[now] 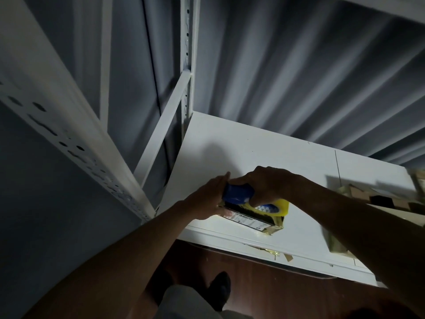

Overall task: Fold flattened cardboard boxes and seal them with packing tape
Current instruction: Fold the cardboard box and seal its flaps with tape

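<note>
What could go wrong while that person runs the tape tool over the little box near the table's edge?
The small box sits close to the white table's front edge, so a hard pull could slide it off. The left hand braces the box right beside the tape dispenser that the right hand grips, so fingers might get nicked. Dim light may lead to crooked tape.

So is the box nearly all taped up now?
Folding looks done: the box stands formed on the table. Taping is in hand: the right hand grips the tape gun on top of the box, while the left hand steadies its end. How much tape is on, I can't tell. More cardboard lies at the right, likely still to do.
</note>
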